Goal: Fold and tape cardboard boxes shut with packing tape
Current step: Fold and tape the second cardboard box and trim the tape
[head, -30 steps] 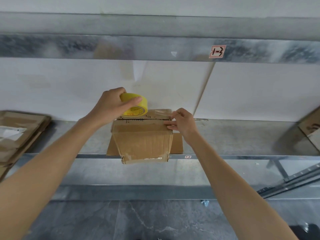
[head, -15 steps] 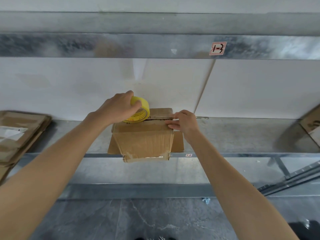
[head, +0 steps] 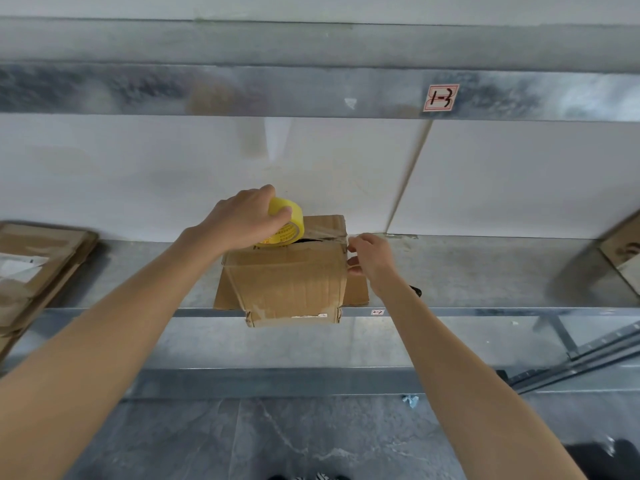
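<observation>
Both bare arms reach forward and upward, the left forearm (head: 114,327) stretched on a long diagonal from the lower left and the right forearm (head: 460,375) rising from the lower right. The left hand (head: 247,216), knuckles up and wrist nearly straight, curls its fingers and thumb round a yellow tape roll (head: 290,221). The right hand (head: 372,261), set slightly lower, has its fingers curled, with forefinger and thumb pinching the right edge of a cardboard box (head: 287,278).

"1-3" sticker (head: 440,97) on beam (head: 242,91), "2-7" tag (head: 377,312) on shelf (head: 485,271)
</observation>
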The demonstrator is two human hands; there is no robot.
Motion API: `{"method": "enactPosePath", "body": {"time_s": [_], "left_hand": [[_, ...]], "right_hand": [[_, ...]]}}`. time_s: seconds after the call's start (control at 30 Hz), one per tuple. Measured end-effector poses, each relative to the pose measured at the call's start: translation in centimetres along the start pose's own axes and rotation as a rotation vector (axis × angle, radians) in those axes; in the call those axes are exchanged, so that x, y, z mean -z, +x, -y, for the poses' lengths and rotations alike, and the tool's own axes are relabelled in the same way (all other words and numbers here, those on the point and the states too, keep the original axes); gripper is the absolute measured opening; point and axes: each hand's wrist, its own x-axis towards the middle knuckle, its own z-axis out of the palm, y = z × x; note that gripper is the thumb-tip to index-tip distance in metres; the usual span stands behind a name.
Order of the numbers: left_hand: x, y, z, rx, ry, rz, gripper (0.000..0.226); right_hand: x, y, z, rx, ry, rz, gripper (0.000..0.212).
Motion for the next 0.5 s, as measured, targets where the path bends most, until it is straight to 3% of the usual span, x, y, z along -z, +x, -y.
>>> {"method": "enactPosePath", "body": {"time_s": [0.2, 0.5], "left_hand": [[-0.24, 0.11, 0.0, -0.003, -0.008, 0.006, 0.033], [-0.39, 0.24, -0.12, -0.012, -0.033, 0.014, 0.033]], "right_hand": [[0.18, 0.07, -0.22, 0.101, -0.057, -0.024, 0.021], [-0.68, 0.45, -0.87, 0.023, -0.158, -0.019, 0.019]]}}
